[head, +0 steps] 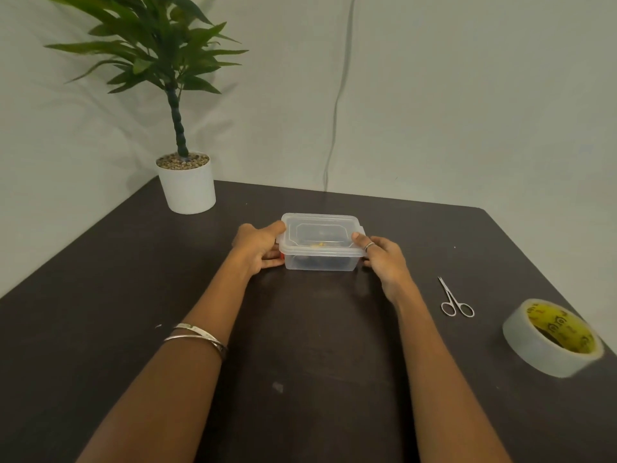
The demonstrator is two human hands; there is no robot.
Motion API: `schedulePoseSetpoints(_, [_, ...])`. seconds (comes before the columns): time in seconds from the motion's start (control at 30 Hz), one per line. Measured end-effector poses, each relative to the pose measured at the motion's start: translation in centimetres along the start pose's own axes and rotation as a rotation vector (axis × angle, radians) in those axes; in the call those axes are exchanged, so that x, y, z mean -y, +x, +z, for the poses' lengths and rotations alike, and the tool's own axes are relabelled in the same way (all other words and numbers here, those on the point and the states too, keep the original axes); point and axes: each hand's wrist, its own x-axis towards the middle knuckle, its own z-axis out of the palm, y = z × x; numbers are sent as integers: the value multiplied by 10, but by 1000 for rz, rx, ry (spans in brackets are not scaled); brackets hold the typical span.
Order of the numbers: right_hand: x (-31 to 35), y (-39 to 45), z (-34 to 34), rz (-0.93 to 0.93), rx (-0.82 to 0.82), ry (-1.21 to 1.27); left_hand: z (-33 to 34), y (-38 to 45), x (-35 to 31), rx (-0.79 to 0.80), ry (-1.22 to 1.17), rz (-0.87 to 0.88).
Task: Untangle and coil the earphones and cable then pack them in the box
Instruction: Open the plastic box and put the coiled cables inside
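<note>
Both hands on the box (pixel 320 252) here, a small clear plastic tub with its lid (pixel 320 233) sitting on top, out in the middle of the dark table (pixel 300 345). The left hand (pixel 260 248) grips the left end, thumb up on the lid corner, fingers curled round the side wall below. The right hand (pixel 384 259) mirrors it on the right end, thumb pressing the lid edge, fingers tucked down beside the wall. Between the two palms sits the whole box, and through the cloudy plastic there are dark shapes and a yellowish fleck inside, probably the earphones and cable, though I can't make them out for sure.

This looks a light thing, thin-walled and a bit flexible, smooth enough to skid on the tabletop. Best held just as it is, at the short ends, thumbs on the rim where a lid would snap. Whether the lid is latched I can't tell.

Off beyond the right hand lie small scissors (pixel 455 300), and further out a tape roll (pixel 551 339). Far past the left hand stands a potted plant (pixel 187 185)
</note>
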Motion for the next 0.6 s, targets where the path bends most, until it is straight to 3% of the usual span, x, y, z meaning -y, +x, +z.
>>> schedulePoseSetpoints(0.23, [4,-6,10,-12,-116,-3,12,-4,11,-192,1,67])
schedulePoseSetpoints(0.47, [8,-4,11,70,-109,76,20,-10,17,-328,63,161])
schedulePoseSetpoints(0.6, [7,-10,17,5,-204,152,24,-12,28,-365,62,288])
